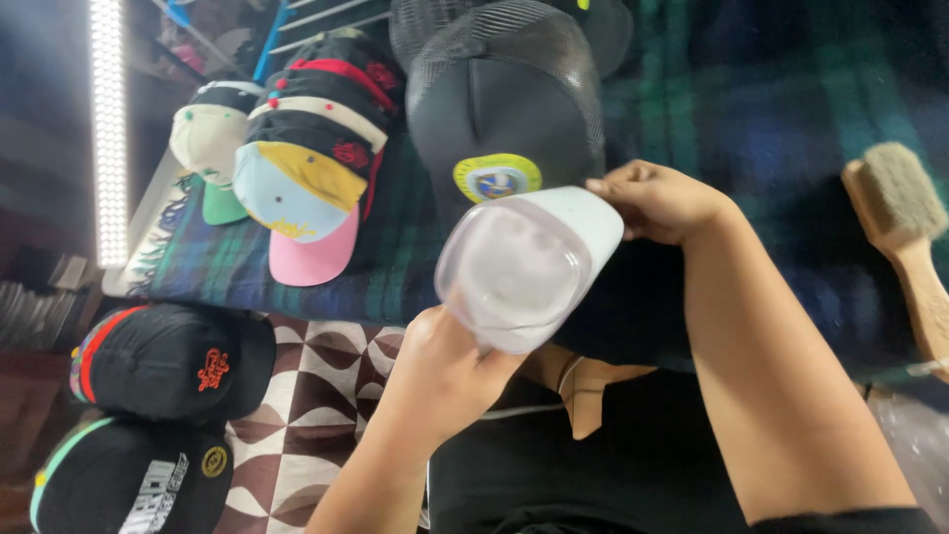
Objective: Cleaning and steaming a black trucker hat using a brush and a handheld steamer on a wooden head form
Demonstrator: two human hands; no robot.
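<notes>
The left hand [445,371] and right hand [657,203] both grip a clear plastic form [524,267] by its rim; it looks light, stiff, slippery; edges seem the best hold.

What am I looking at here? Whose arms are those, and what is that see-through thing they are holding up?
No machine here, just a person. The camera sits on that person's head and looks down, so you see their own two arms. The left hand and the right hand together hold a clear plastic tub, tipped toward the camera. Behind it lies a black mesh cap with a round yellow badge, on a dark checked cloth. To the left is a stack of colourful caps, and lower down two more black caps lie on a patterned floor. On the right is a wooden brush.
</notes>
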